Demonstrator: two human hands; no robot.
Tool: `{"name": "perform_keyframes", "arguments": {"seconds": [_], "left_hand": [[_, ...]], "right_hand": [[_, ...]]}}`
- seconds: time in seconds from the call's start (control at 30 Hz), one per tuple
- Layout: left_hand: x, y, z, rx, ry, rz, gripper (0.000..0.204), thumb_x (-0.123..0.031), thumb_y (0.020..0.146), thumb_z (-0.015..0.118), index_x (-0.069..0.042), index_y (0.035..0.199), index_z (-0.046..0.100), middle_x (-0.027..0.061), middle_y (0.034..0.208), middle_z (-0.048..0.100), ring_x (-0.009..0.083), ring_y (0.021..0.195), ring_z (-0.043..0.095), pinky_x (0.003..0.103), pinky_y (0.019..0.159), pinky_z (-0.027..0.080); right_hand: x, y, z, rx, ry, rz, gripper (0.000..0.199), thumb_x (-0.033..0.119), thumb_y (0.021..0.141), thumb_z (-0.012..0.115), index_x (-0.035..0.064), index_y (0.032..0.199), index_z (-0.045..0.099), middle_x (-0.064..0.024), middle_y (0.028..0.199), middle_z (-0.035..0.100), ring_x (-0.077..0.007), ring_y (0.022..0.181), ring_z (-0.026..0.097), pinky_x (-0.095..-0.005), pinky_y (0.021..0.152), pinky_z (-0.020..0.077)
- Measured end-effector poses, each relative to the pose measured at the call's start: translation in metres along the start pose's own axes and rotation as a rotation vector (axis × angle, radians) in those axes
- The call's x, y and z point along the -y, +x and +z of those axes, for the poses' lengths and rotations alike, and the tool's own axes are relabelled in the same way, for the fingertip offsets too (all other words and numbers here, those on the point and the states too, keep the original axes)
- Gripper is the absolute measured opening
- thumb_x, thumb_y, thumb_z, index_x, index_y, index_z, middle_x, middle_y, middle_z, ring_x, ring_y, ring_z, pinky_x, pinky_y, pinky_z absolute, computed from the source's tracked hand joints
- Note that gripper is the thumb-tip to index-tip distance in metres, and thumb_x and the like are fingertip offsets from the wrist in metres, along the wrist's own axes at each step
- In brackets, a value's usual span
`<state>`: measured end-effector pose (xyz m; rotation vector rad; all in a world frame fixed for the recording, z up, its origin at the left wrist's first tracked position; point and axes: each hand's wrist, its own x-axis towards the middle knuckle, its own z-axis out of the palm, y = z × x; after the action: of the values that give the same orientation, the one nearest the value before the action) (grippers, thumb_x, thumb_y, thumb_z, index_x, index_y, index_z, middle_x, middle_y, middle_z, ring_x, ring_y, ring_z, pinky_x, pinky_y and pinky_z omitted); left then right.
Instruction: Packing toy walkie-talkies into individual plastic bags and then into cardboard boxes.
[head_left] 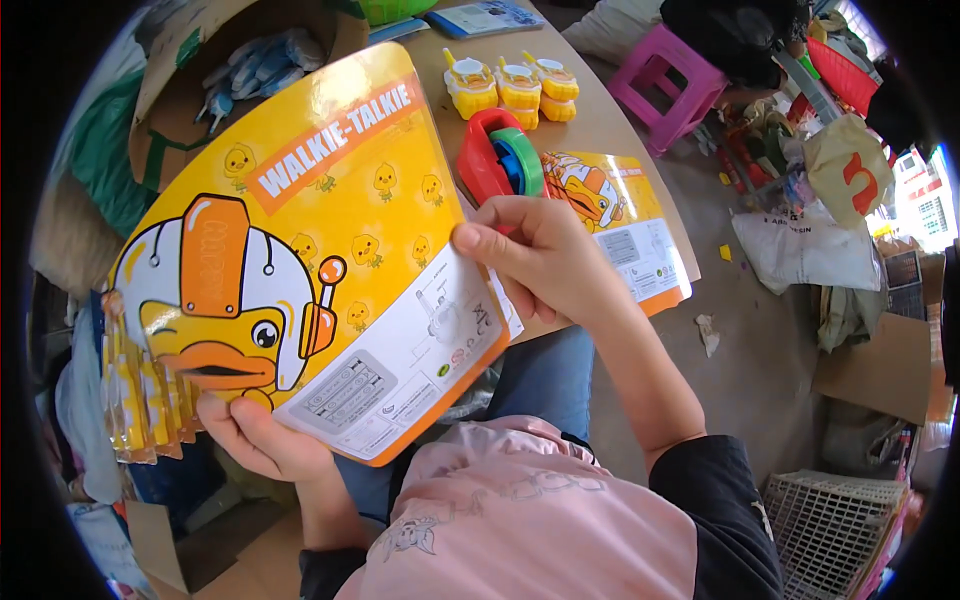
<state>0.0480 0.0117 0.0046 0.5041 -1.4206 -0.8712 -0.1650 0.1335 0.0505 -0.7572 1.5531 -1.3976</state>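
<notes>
Pinches the yellow card (330, 255) by its lower edge with the left hand (268, 440) at eight o'clock; holds it at nine, left of the red tape dispenser (477, 152) at twelve; pinches its right edge with the right hand (550, 255) at two.

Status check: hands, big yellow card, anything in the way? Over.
Left hand holding yellow card by lower-left edge; right hand pinching right edge. Card raised, tilted, printed face showing. Close by: red tape dispenser, beyond right hand.
</notes>
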Motion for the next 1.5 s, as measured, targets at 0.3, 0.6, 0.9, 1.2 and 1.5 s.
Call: {"name": "perform_keyframes", "arguments": {"seconds": [0.3, 0.6, 0.9, 1.2, 1.5], "left_hand": [[0.007, 0.017, -0.008, -0.273, -0.300, -0.722, 0.025, -0.027, 0.094, 0.046, -0.006, 0.108, 0.049, 0.0048, 0.100, 0.052, 0.0128, 0.095, 0.051, 0.028, 0.082, 0.043], [0.018, 0.017, -0.015, -0.007, -0.393, -0.763, 0.019, -0.023, 0.096, 0.048, -0.006, 0.104, 0.051, 0.0017, 0.094, 0.055, 0.0072, 0.081, 0.053, 0.023, 0.068, 0.044], [0.050, 0.027, -0.179, 0.501, 1.102, -0.509, 0.040, -0.037, 0.072, 0.072, -0.005, 0.092, 0.057, 0.0123, 0.081, 0.062, 0.0277, 0.072, 0.061, 0.039, 0.063, 0.046], [0.051, 0.020, -0.159, 0.469, 1.100, -0.480, 0.025, -0.020, 0.075, 0.067, -0.006, 0.077, 0.046, 0.0094, 0.067, 0.058, 0.0313, 0.063, 0.058, 0.041, 0.056, 0.044], [0.072, 0.005, -0.174, 0.328, 0.670, -0.579, 0.030, -0.012, 0.075, 0.066, -0.002, 0.101, 0.055, 0.0121, 0.086, 0.062, 0.0255, 0.072, 0.062, 0.035, 0.063, 0.047]], "right_hand": [[-0.047, 0.001, -0.012, 0.189, 0.385, -0.141, 0.043, 0.011, 0.082, 0.066, 0.0040, 0.122, 0.051, -0.0047, 0.075, 0.058, -0.0054, 0.049, 0.041, -0.0190, 0.043, 0.0285], [-0.074, 0.002, 0.065, 0.124, 0.654, -0.281, 0.072, 0.007, 0.069, 0.067, 0.0048, 0.133, 0.034, -0.0088, 0.126, 0.047, -0.0235, 0.119, 0.045, -0.0356, 0.099, 0.0365], [0.037, 0.146, 0.128, -0.297, -0.767, -0.993, 0.057, 0.011, 0.077, 0.060, 0.0009, 0.129, 0.040, -0.0136, 0.098, 0.065, -0.0277, 0.088, 0.064, -0.0349, 0.074, 0.0518], [-0.054, 0.300, 0.283, -0.184, -1.647, -0.653, 0.043, 0.030, 0.077, 0.063, 0.0056, 0.112, 0.055, -0.0112, 0.098, 0.064, -0.0273, 0.091, 0.063, -0.0380, 0.070, 0.0514], [-0.051, 0.273, 0.219, -0.301, -0.751, -0.670, 0.041, 0.040, 0.080, 0.063, 0.0134, 0.111, 0.061, -0.0112, 0.112, 0.056, -0.0282, 0.100, 0.055, -0.0373, 0.081, 0.0480]]}}
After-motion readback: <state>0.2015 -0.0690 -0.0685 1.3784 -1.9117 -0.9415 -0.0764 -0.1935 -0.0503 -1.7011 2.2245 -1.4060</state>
